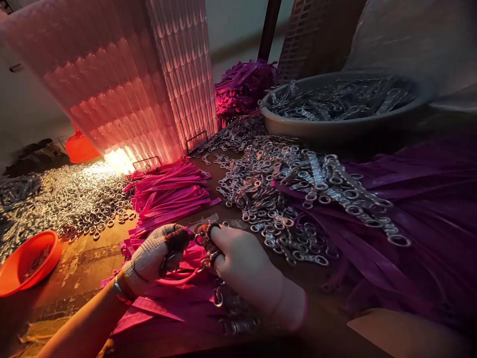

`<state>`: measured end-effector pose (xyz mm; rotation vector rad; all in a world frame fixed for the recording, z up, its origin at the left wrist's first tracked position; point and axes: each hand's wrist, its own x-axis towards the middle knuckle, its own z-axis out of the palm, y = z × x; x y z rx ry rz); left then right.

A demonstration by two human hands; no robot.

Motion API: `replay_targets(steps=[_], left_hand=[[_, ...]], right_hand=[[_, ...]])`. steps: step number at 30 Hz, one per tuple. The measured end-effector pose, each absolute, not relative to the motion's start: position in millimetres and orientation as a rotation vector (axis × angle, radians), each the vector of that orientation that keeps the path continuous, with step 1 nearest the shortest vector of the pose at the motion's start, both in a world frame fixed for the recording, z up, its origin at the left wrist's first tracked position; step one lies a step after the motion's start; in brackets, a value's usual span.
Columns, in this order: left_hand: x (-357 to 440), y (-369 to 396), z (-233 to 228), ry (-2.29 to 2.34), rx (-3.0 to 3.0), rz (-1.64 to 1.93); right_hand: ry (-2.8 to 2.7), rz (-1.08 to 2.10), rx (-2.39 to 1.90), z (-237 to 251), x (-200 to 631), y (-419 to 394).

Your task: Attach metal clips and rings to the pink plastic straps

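At near centre, left hand (158, 256), gloved, pinching a pink strap (179, 276); right hand (246, 268) closed on a metal clasp (206, 243) at that strap's end. Just beyond, stack of pink straps (171, 196). Right of it, loose heap of metal clasps (294, 199) across purple straps (421, 219). Far right, grey basin (298, 127) full of clasps. Near left, orange bowl (17, 263), contents unclear. Forearms angled inward, wrists low over the table (85, 258).

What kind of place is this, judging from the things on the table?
Probably a small workshop for hand assembly. Heaps of metal rings and clips cover the table, beside bundled pink straps. A grey basin holds more metal parts.
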<state>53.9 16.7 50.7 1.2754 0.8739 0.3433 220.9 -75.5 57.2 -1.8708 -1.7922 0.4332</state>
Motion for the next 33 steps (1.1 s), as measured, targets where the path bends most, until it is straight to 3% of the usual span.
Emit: replay_targets(steps=[5,11,18,22,33], left_hand=[[54.6,7.3,53.6,0.913,1.425,0.308],[53.9,11.0,53.4,0.759,2.144,0.305],[46.3,11.9,40.8,0.903,1.79,0.204],[44.4,7.8,37.1,0.914,1.854,0.243],[47.3,17.6,39.7,0.754,2.235,0.173]], right_hand=[[-2.075,0.304,-1.986,59.7,209.9,-75.0],[-2.041,0.251,-2.072,43.1,204.2,-75.4],[-1.986,0.475,-1.956,50.2,209.2,-66.8],[-2.021,0.606,-2.229,55.9,207.0,-61.6],[-2.278,0.378,-2.156,48.0,207.1,-73.5]])
